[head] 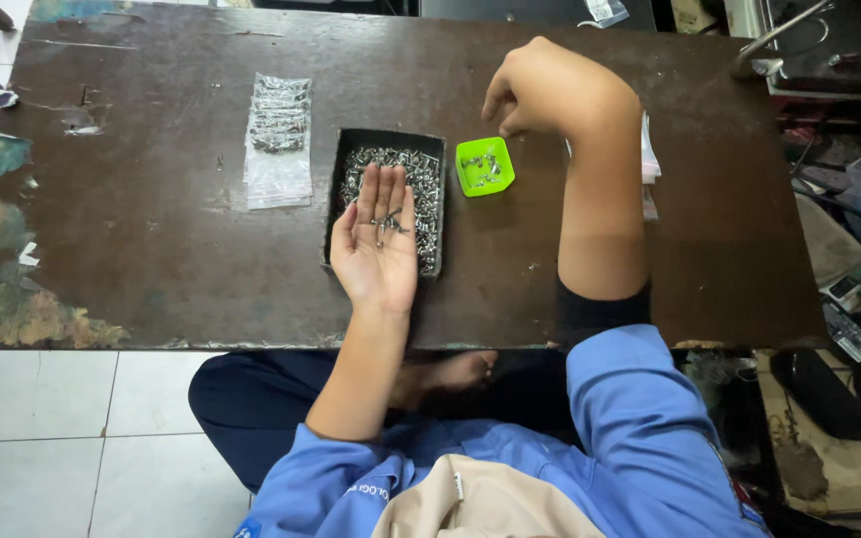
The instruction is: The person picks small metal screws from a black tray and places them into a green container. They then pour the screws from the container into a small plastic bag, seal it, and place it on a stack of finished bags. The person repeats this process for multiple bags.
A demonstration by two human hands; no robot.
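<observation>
Item: our left hand (pixel 379 239), palm up and flat, cradling a few screws (pixel 387 225) above the black tray (pixel 336 214). Right hand (pixel 540 88), fingers pinched narrow, at one o'clock from the green dish (pixel 484 165); contents indiscernible.

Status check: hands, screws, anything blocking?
Left hand open, palm up, few screws on it, over the black tray. Right hand curled above the green cup. Nothing in the way.

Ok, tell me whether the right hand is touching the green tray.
Apart. The head view shows dark table between the right hand and the green tray.
</observation>
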